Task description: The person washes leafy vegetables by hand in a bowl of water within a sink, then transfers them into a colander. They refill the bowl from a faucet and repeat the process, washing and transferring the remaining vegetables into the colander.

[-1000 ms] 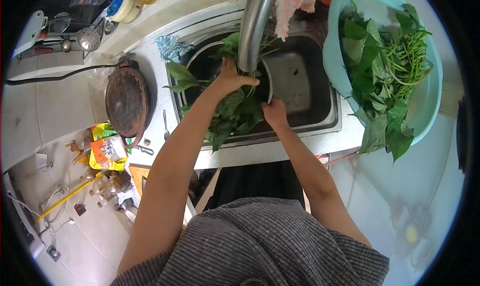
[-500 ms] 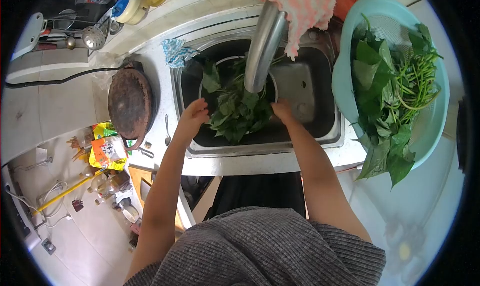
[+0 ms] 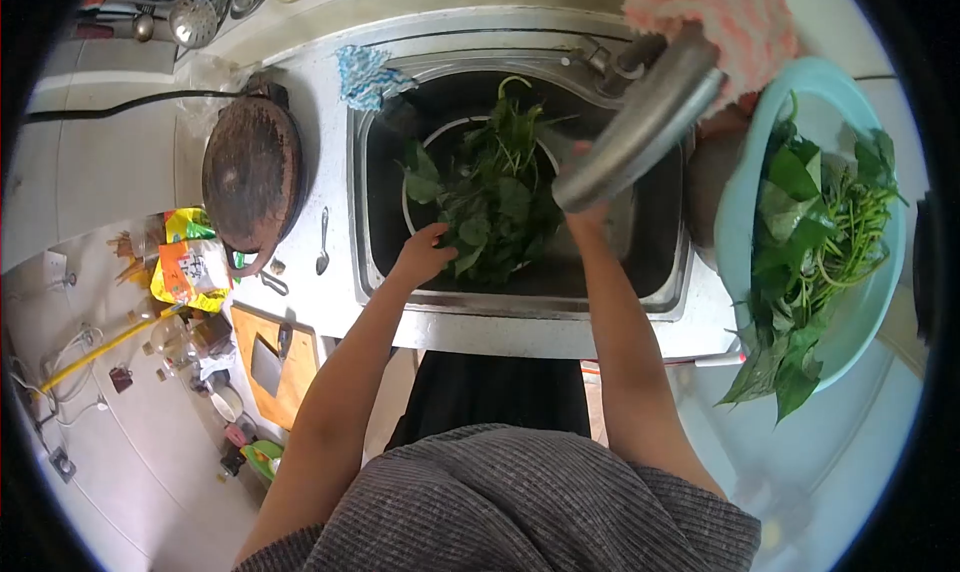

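A heap of leafy greens with long stems fills a round bowl in the sink, hiding most of it. My left hand is at the near left edge of the heap, its fingers loosely bent and apart beside the leaves. To the right of the bowl, my right hand reaches under the metal faucet, which covers most of its fingers. A bit of fingertip shows beyond the spout.
The steel sink surrounds the bowl. At right stands a light blue colander with more greens. A blue-and-white cloth, a round dark pan, a spoon and a cleaver on a cutting board lie leftward.
The faucet spout has swung right, off the greens. My right hand has gone from the bowl's rim to under the spout. My left hand has come nearer the leaves. The view has shifted.
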`<move>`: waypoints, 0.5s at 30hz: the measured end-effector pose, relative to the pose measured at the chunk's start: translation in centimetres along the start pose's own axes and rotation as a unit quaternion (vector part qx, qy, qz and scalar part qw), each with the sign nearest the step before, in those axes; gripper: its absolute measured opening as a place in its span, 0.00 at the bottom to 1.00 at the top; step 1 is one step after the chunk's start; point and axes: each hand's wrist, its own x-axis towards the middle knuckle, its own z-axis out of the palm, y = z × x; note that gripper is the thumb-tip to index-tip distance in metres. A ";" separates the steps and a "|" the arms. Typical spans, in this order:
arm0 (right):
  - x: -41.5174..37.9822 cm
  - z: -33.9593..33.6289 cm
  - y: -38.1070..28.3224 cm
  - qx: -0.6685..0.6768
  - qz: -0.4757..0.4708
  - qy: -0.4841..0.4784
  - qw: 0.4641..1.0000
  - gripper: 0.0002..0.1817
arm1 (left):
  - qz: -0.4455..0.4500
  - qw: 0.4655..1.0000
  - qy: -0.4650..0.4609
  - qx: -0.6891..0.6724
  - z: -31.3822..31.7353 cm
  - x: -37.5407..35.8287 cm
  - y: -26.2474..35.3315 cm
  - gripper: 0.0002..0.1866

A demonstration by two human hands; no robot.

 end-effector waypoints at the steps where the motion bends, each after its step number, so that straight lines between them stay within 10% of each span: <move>1: 1.6 -1.2 -1.4 0.090 -0.067 0.116 0.987 0.20 | 0.006 1.000 0.004 -0.005 0.2 0.1 0.2 0.31; 11: 13.0 -0.8 -6.4 0.095 -0.182 0.212 0.955 0.11 | 0.047 0.988 0.028 -0.144 1.6 0.5 -1.7 0.28; 15: 10.8 -0.4 -5.5 0.170 -0.221 0.112 0.954 0.29 | 0.090 0.991 0.101 -0.002 1.6 0.6 -1.3 0.27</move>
